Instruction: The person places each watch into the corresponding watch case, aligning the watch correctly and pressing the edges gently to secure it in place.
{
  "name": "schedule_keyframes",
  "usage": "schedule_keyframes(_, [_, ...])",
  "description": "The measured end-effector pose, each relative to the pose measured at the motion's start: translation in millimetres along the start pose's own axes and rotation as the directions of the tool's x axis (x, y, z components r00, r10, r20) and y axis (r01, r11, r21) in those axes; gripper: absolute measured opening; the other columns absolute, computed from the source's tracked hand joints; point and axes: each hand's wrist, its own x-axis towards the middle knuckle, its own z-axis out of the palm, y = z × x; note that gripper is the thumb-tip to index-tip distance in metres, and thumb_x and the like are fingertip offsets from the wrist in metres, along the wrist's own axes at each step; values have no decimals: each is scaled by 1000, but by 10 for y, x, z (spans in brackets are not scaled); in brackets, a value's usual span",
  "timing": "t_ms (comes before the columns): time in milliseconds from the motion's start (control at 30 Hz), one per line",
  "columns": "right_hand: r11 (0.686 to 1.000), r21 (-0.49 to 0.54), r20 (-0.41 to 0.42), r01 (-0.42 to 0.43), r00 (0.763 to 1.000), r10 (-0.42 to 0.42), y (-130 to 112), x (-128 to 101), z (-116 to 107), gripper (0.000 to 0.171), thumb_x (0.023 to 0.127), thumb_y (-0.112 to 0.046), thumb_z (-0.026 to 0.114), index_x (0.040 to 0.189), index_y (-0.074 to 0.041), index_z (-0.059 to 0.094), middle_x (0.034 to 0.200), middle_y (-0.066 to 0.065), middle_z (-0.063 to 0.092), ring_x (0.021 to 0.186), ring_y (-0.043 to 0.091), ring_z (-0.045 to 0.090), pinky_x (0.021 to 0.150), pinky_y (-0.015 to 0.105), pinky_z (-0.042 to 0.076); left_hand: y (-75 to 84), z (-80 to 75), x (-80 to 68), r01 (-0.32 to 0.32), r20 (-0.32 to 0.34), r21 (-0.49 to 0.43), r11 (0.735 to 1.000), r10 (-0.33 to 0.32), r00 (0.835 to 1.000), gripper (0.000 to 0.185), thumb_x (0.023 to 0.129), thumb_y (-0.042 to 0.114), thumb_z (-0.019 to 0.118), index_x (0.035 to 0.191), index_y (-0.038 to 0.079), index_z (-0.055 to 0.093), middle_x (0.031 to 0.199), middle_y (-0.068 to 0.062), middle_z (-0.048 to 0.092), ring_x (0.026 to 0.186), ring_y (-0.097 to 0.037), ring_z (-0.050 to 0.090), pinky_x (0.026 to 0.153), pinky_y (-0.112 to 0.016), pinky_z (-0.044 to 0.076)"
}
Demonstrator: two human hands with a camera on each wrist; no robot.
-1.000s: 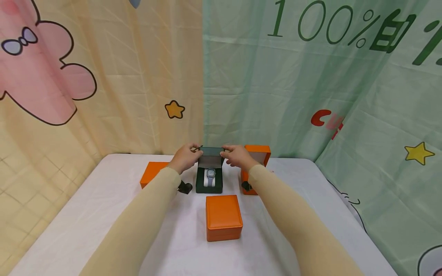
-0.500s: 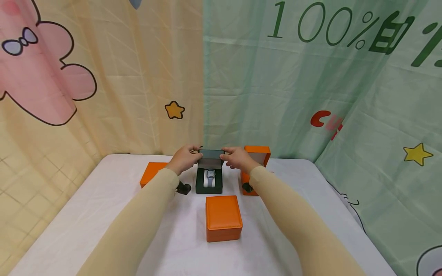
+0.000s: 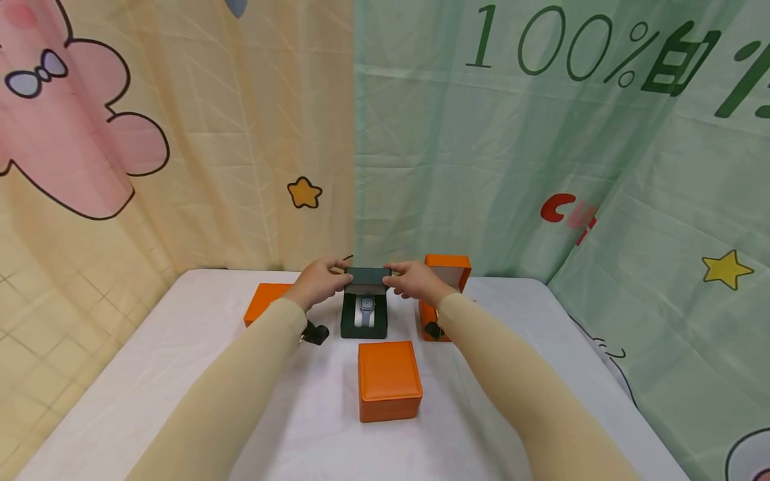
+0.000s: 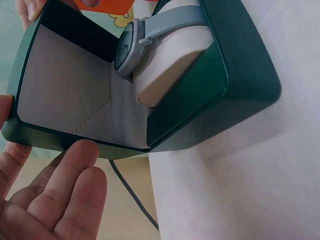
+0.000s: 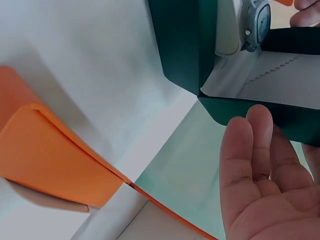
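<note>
A dark green watch box (image 3: pixel 364 333) stands on the table with its lid (image 3: pixel 367 275) tilted partly down over it. Inside, a watch (image 3: pixel 367 304) with a blue-grey strap is wrapped round a pale cushion. My left hand (image 3: pixel 317 283) pinches the lid's left corner, thumb at its front edge. At the opposite corner, my right hand (image 3: pixel 418 282) grips the lid in the same way. The left wrist view shows the lid's light lining (image 4: pixel 65 80) and the watch face (image 4: pixel 127 50) side-on. From the right wrist, the fingers (image 5: pixel 260 140) lie along the lid's side.
A closed orange box (image 3: pixel 390 381) sits in front of the green one. Behind my left forearm is another orange box (image 3: pixel 265 300). To the right stands an orange box with a raised lid (image 3: pixel 448 262), partly covered by my right arm. A curtain (image 3: pixel 421 167) hangs behind the white table (image 3: pixel 313 407).
Both hands have come down and slightly toward me with the lid, which now leans further over the watch. The box bodies stay in place.
</note>
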Motion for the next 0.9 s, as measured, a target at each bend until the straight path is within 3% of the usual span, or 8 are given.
schedule_keyframes(333, [998,-51,0,47,999,-47,59,-65,35,56,104,-39,67,157,-26,52,131,10,71,120,37,67,100,43,59,-43,22,-11,6,-3,-2,1000,-6,1000,43,101,34,70,139,15,63,139,-15,67,110,-32,70,102,-45,59])
schedule_keyframes(600, [997,-62,-19,54,998,-55,117,-96,82,57,104,-41,67,157,-28,52,142,10,68,121,36,67,98,40,60,-96,39,-26,-24,-11,20,1000,24,1000,42,100,33,70,136,13,64,139,-17,68,111,-36,70,99,-45,60])
schedule_keyframes(900, [996,-60,-65,65,995,-69,165,-143,159,54,103,-40,68,154,-29,56,141,10,68,121,36,68,102,48,58,-122,66,-80,-26,-17,4,1000,26,1000,37,100,31,72,131,12,65,135,-16,68,116,-36,66,106,-51,56])
